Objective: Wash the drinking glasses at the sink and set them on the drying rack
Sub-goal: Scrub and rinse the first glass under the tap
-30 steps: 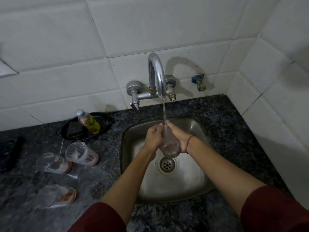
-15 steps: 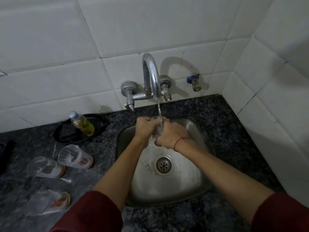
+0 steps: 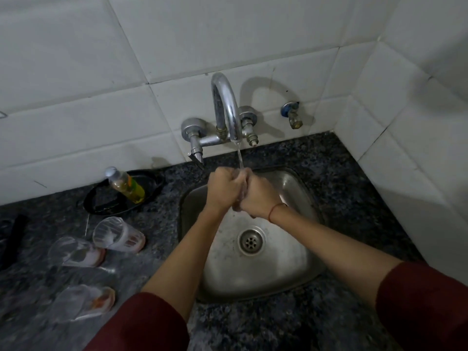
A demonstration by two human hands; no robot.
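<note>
We are holding both hands together under the running tap (image 3: 225,107), and the picture has shifted from a second ago: then the glass was hanging clear below our fingers, its base pointing toward the drain (image 3: 250,241), whereas now our left hand (image 3: 222,190) and right hand (image 3: 258,196) are bunching into fists tight against each other, and the glass (image 3: 240,184) is showing only as a faint wet sliver in the seam between them. Our fingers are curling closed around it on both sides, so we are gripping it rather than cupping it, though how exactly each finger is lying on the glass we cannot tell. The stream (image 3: 239,158) is landing right on that seam, above the sink (image 3: 298,264). We are reading this as the rubbing stage of the wash, hands working the glass under the water, with the rinse and the trip to the rack not yet done. No drying rack is showing in this view. Three more glasses are lying on their sides on the dark counter (image 3: 329,173) to our left: one nearest the sink (image 3: 119,235), one just beside it (image 3: 76,252), one nearer us (image 3: 86,302), each seemingly with reddish residue at its base, so we are judging most of the job to be ahead. A soap bottle (image 3: 125,184) is leaning in a black dish (image 3: 149,191) behind them.
</note>
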